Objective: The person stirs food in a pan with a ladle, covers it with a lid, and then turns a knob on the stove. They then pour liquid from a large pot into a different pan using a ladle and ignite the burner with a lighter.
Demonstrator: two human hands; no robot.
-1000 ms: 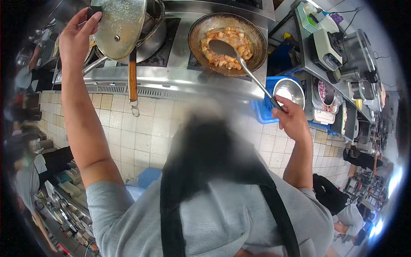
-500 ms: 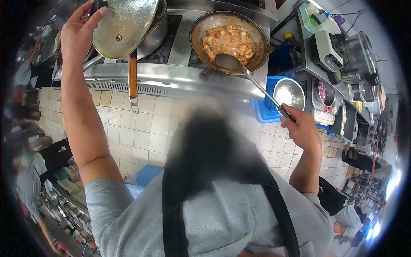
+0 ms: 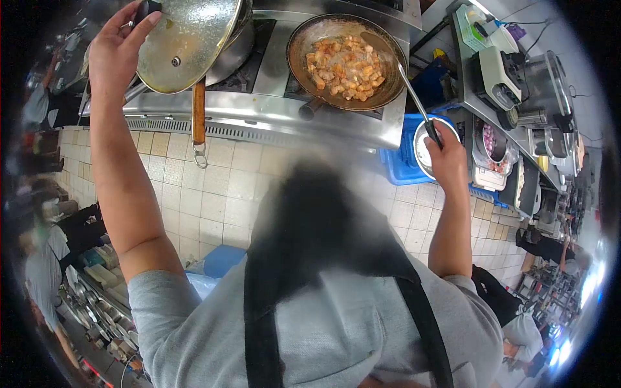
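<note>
The head view showed the spatula with its blade at the far right of the wok. Half a second earlier, that blade had been at the near rim. The shift left the near part of the diced food in plain sight, loosely spread over the wok's base in a glossy coating, and it probably meant that the pieces had been pushed about rather than lifted out. The wok sat on the right part of the stove, its short handle pointing near and left.

The right hand was closed around the spatula's black handle, above a metal bowl in a blue tub. The left hand pinched the black grip of a glass lid between thumb and fingers, holding the lid tilted at the far left, in front of a metal pot; whether the two touched could not be told. Just beside the lid, a wooden handle stuck out over the stove's near edge. On the right, a bench carried a green basket and a white appliance.
</note>
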